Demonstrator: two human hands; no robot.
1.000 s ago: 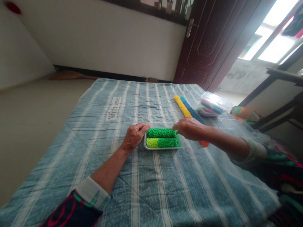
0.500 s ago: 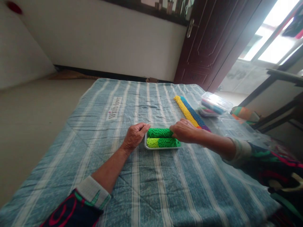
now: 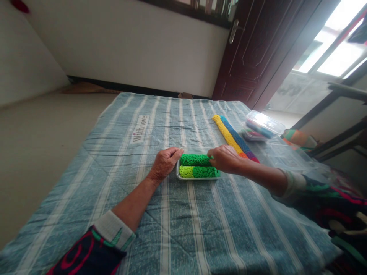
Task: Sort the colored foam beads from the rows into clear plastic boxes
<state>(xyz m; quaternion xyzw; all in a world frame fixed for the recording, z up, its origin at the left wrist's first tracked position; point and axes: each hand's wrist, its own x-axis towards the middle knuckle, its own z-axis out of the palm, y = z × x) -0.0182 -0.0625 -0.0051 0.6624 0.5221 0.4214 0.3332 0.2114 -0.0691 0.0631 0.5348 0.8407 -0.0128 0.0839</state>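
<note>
Since a second ago, the right forearm [image 3: 262,173] has swung nearer, baring more of the yellow and blue strips behind it. Below, striped cloth [image 3: 151,236] spreads under everything. On it sits a clear box [image 3: 178,170], holding a yellow-green and green roll [image 3: 205,172] in front of a plain green roll [image 3: 195,159]. Left hand [image 3: 164,164] grips the box's left far corner; right hand [image 3: 225,158] has curled fingers touching the plain roll's right end, though I cannot tell whether they pinch it. Beyond, the yellow strip [image 3: 227,133] lies alongside the blue strip [image 3: 234,132], with stacked boxes [image 3: 265,124] farther right.
</note>
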